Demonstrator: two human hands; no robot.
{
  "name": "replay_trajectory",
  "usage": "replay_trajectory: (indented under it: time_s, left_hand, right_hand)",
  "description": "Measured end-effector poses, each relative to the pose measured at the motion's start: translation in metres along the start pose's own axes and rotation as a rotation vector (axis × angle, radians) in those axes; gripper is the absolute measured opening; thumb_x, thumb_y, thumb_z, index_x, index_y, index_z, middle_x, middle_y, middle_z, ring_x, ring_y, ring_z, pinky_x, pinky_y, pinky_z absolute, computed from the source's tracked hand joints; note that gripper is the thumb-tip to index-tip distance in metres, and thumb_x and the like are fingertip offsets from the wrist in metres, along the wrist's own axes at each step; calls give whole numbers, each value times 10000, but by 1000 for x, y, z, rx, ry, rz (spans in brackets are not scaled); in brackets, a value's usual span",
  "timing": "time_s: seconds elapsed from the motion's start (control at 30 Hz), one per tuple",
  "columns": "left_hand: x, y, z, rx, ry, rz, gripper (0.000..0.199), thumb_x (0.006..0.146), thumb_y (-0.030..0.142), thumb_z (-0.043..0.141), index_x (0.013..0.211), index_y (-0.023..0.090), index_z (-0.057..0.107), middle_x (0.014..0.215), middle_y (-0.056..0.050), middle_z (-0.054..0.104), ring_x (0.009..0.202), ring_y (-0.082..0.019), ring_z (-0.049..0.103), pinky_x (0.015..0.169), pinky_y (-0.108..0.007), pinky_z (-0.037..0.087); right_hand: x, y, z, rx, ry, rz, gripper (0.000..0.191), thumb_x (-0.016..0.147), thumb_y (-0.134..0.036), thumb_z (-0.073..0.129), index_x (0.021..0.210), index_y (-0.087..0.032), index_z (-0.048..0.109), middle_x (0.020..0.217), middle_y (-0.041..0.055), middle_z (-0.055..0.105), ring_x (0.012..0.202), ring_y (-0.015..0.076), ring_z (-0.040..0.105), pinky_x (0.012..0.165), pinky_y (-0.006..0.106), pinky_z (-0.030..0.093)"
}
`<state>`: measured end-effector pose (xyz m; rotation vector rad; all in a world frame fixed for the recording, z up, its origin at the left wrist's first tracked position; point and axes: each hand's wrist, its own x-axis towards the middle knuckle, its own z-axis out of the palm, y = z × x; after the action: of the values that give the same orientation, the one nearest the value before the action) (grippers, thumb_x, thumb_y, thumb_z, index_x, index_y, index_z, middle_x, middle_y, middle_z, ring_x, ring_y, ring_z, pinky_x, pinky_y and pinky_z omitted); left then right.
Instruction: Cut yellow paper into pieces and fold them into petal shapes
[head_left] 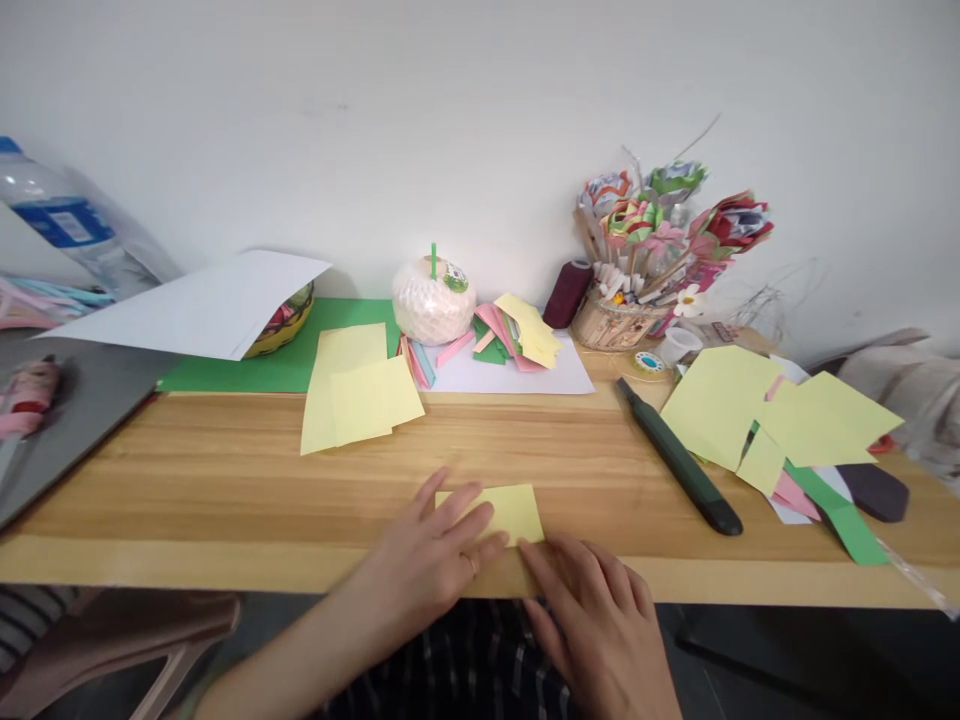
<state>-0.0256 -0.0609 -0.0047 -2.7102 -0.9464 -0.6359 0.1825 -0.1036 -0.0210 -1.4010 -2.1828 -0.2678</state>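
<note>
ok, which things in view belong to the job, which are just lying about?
In use: small yellow paper, left hand on it, right hand at its edge; maybe the dark cutter.
Seemingly just lying about: bottle, maroon spool, paper flowers.

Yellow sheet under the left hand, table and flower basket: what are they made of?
The sheet looks like matt paper: thin, crisp-edged. The table seems wood or wood-effect laminate, smooth, perhaps slightly glossy: its grain runs in stripes. The basket may be wood or bark, roughish and matt, going by its uneven brownish side.
</note>
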Motion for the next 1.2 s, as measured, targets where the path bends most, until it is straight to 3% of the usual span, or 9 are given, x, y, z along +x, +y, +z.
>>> replay_trajectory:
  time_s: [0.1, 0.2, 0.5, 0.63, 0.77, 0.9, 0.97, 1.07, 1.2]
  left_hand:
    - [-4, -3, -5, -18, -104, 55, 247, 932, 250, 450, 1154, 237, 558, 1032, -11, 608, 1113, -219, 456, 1074, -471, 188]
    - [-14, -6, -10, -36, -168, 61, 256, 944, 213, 414, 1159, 207, 553, 1004, -37, 612, 1021, -196, 517, 1033, -440, 292]
    - [-25, -11, -11, -57, -200, 69, 318, 903, 111, 425, 1184, 199, 547, 1111, -106, 584, 1034, -232, 531, 887, -403, 464]
    - [-31, -16, -11, -103, -185, 103, 374, 881, 61, 388, 1212, 167, 528, 1170, -120, 589, 1092, -237, 534, 914, -418, 467]
    - [-51, -25, -14, -132, -173, 138, 470, 824, -9, 332, 1253, 121, 472, 1277, -70, 546, 1227, -209, 445, 967, -366, 454]
    - [-66, -28, -20, -97, -188, 122, 489, 823, 15, 356, 1292, 130, 429, 1311, -61, 516, 1251, -217, 422, 973, -379, 454]
    - [-66, -25, -22, -100, -178, 109, 485, 828, 41, 374, 1302, 132, 423, 1306, -74, 520, 1265, -227, 403, 987, -395, 440]
    - [-58, -17, -26, -112, -165, 46, 435, 866, 117, 413, 1299, 139, 433, 1280, -97, 537, 1298, -250, 345, 1012, -429, 405]
    - [-40, -4, -28, -102, -221, -77, 449, 880, 316, 509, 1295, 157, 445, 1220, -128, 544, 1279, -318, 335, 1008, -542, 348]
  right_hand:
    - [1, 4, -4, -19, -7, -54, 294, 924, -304, 385, 1053, -257, 644, 972, 47, 655, 884, 185, 547, 768, 308, 365]
    - [2, 10, -8, -46, -5, -90, 276, 916, -253, 411, 1074, -201, 631, 995, 50, 666, 898, 179, 557, 773, 302, 365]
    - [-1, 10, -9, -144, -74, -146, 389, 903, -406, 434, 1213, -197, 542, 1029, 74, 644, 928, 206, 556, 795, 331, 364]
    - [-7, 9, -4, -176, -42, -161, 360, 868, -392, 505, 1194, -248, 558, 1067, 71, 628, 984, 216, 541, 837, 342, 361]
    - [-10, 10, -1, -152, -28, -150, 326, 871, -341, 518, 1181, -252, 564, 1077, 57, 625, 1015, 208, 532, 855, 332, 366]
    - [-11, 13, -1, -155, -35, -138, 341, 863, -371, 530, 1196, -296, 547, 1094, 47, 618, 1028, 220, 533, 852, 348, 389]
    - [-11, 20, -2, -144, -53, -162, 378, 868, -406, 507, 1225, -280, 523, 1117, 55, 607, 1033, 221, 532, 854, 351, 408]
    - [-6, 43, -6, -130, -39, -154, 455, 901, -437, 414, 1252, -156, 483, 1129, 111, 592, 1021, 216, 535, 847, 340, 443]
    - [13, 89, -17, -318, -23, 23, 403, 920, -340, 376, 1190, -73, 509, 1128, 168, 571, 1044, 259, 516, 880, 389, 429]
